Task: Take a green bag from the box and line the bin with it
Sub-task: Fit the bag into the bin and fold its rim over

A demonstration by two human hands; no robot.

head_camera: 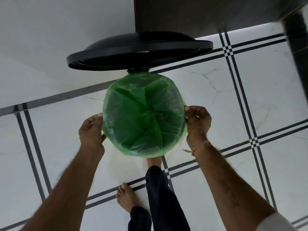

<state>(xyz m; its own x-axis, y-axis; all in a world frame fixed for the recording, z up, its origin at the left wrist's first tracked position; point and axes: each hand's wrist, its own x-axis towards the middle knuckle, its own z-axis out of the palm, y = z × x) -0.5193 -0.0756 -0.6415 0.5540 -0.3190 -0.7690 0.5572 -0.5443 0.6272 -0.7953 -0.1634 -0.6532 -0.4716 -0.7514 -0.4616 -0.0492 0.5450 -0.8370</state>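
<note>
Green bag [145, 114] lines the bin [137, 70], edge folded over the rim all round, and the black lid [140, 52] stands open behind. Your left hand [91, 129] and right hand [197, 124] are apart on opp. sides of the rim, each w/ fingers curled on the bag's edge (thread band [200, 146] on the right wrist). One bare foot [154, 161] is tucked under the bin's front.

Lining bin [138, 70] with translucent green bag [143, 114]: spreading inside, creasing toward centre, folding outward over round rim. Standing upright on floor [233, 105], holding black lid [140, 52] tilted open behind.
</note>
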